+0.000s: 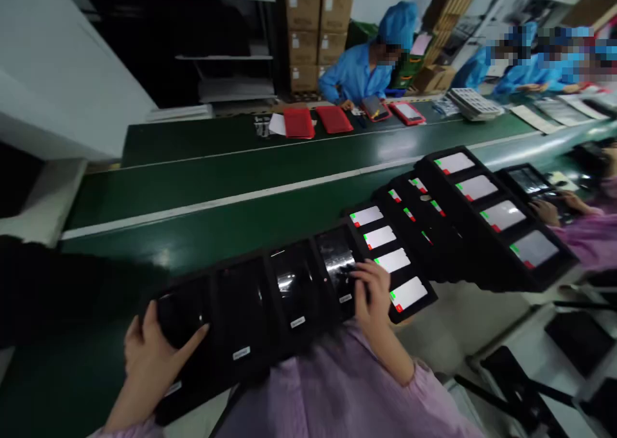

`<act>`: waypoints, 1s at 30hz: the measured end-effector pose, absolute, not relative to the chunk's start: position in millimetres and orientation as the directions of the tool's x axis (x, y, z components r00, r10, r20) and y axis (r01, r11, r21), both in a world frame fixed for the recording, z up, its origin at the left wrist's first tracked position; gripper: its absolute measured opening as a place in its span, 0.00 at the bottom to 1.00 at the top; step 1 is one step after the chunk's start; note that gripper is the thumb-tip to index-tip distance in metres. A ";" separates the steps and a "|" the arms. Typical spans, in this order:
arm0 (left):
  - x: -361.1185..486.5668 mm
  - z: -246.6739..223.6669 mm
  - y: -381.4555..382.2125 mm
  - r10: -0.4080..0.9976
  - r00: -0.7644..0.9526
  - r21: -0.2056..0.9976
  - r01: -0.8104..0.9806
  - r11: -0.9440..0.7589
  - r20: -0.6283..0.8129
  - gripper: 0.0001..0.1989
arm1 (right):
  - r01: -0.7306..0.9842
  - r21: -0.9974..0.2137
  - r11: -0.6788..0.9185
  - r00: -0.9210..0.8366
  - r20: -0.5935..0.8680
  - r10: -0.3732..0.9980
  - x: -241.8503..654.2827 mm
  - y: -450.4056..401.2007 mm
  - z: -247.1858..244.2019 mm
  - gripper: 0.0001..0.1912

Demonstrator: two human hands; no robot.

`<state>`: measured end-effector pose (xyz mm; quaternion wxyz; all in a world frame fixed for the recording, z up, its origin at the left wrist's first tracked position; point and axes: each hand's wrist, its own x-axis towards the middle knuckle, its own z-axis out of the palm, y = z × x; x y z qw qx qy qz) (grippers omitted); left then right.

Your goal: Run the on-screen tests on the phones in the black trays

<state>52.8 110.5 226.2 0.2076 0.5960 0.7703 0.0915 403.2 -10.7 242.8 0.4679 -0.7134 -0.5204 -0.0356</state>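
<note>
A long black tray (215, 297) lies along the near edge of the green bench, with glossy black screen panels in its compartments. My left hand (154, 354) is spread over the leftmost panel (180, 313), thumb on one side and fingers on the other. At the far right compartment, my right hand (373, 297) has bent fingers apart from the thumb, by the surface of another panel (335, 258). Small white labels show at the panels' lower ends. Beside this hand, a second black tray (429, 290) holds white-faced pieces with green and red tabs.
A tall stack of black trays (554, 268) stands to the right. Across the green bench (241, 200), a person in blue (361, 72) works near red cases (299, 123). At right, a co-worker's hands (547, 210) are at another tray. Cartons (303, 36) and shelving stand behind.
</note>
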 end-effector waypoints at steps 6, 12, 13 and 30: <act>82.3 249.7 108.8 0.929 -0.294 0.408 0.837 0.364 -0.225 0.50 | 0.847 -0.478 0.232 -0.156 0.194 0.969 300.0 21.7 263.1 0.18; 85.6 254.0 102.0 0.947 -0.261 0.461 0.828 0.319 -0.185 0.48 | 0.878 -0.451 0.158 -0.157 0.039 0.987 273.2 36.3 248.9 0.32; 86.8 254.7 102.1 0.947 -0.266 0.460 0.829 0.319 -0.178 0.48 | 0.878 -0.455 0.147 -0.144 0.043 0.989 271.8 39.5 248.5 0.32; 90.3 261.8 106.1 0.939 -0.271 0.489 0.803 0.341 -0.210 0.52 | 0.870 -0.459 -0.179 0.283 0.168 0.944 328.6 13.8 251.1 0.23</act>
